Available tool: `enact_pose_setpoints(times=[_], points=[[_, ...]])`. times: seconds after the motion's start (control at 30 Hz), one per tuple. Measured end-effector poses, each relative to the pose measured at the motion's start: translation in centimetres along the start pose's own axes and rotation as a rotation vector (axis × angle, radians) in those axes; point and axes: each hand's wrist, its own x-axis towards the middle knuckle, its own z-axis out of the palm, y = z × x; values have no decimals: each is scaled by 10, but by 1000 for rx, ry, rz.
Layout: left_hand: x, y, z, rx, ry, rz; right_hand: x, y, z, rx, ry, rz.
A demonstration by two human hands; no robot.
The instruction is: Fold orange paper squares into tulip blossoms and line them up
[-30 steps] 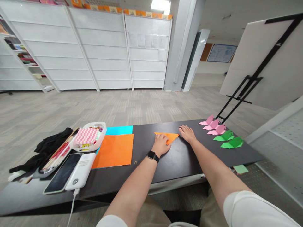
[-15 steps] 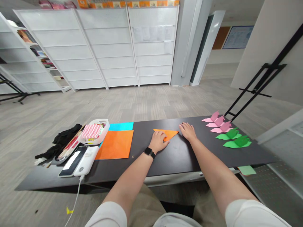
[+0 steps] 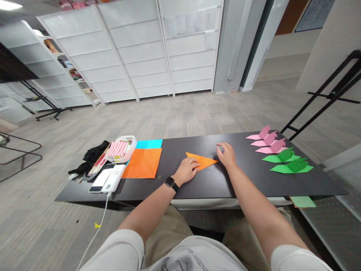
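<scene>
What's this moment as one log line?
left hand: on folded orange paper; right hand: beside paper's tip; right end: pink, green origami birds

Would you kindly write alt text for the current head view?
A left hand rests on a folded, pointed orange paper on a long black table, with the right hand near the paper's tip. Three pink folded-paper figures and two green paper figures line the table's right side; a flat orange sheet lies to the left.
</scene>
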Motion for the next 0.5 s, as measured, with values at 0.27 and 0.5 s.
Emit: enact_pose_setpoints(times=[0.27,0.5], points=[[-17,11,14,16,79,-57,-53,-27,7,-39,-112,46],[-16,17,11,62,100,-44,-69,-42,4,-262,-196,67]])
